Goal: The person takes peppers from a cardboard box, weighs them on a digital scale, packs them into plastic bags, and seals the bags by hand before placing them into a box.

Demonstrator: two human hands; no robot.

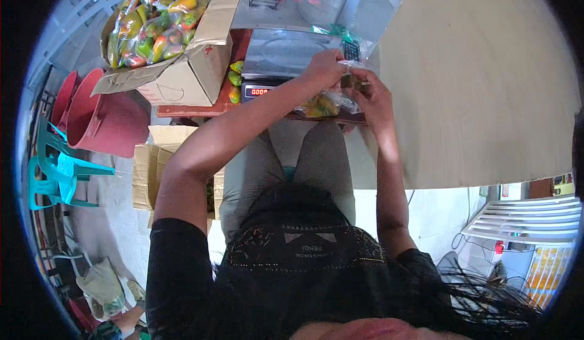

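A clear plastic bag of peppers (322, 105) rests at the table's front edge, beside the scale. My left hand (326, 67) pinches the gathered top of the bag, its fingers closed. On the other side, my right hand (373, 96) has its fingers curled around the upper part of the same plastic. Behind the hands stands a digital scale (267, 51) with a metal platform and a lit red display. Several loose peppers (235, 79) lie along the scale's left side. The exact grip of some fingertips is hidden by crumpled plastic.
An open cardboard box (188, 75) full of bagged peppers stands at the left of the table. Another carton (149, 172) sits on the floor below. Red tubs (115, 118) and a turquoise chair (64, 166) are farther left. A large pale board (480, 90) borders the right side.
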